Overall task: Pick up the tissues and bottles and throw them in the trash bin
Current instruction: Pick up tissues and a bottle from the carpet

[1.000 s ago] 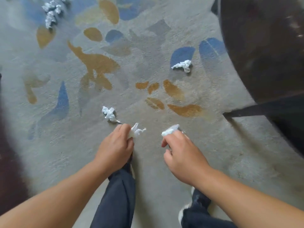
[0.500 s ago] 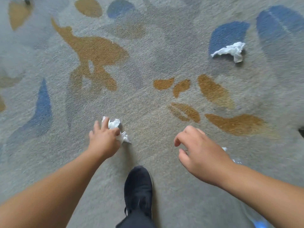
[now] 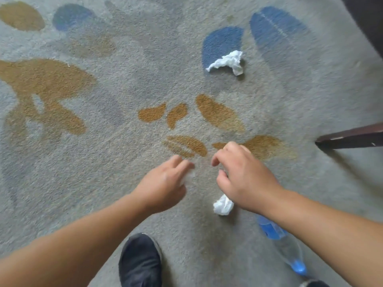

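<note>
Plainly the closest piece is the near tissue (image 3: pixel 222 206), a small white wad showing just below the heel of our right hand (image 3: pixel 243 177). We cannot tell whether it lies on the carpet (image 3: pixel 103 162) or is tucked against the palm. The right hand's fingers are loosely curled, with nothing seen between them.

Our left hand (image 3: pixel 163 183) hovers just beside the right, a small gap between the two. Its fingers are bent and blurred over a pale smear that may be a tissue, and we cannot tell whether it grips anything.

The bottle (image 3: pixel 284 245) lies on its side on the carpet beneath our right forearm. Its long axis runs from near the wrist back toward us, with a blue end nearest us. The far tissue (image 3: pixel 228 62) sits well ahead of both hands and slightly to the right. We judge the right hand the nearer one for all three pieces. No trash bin is in view.
</note>
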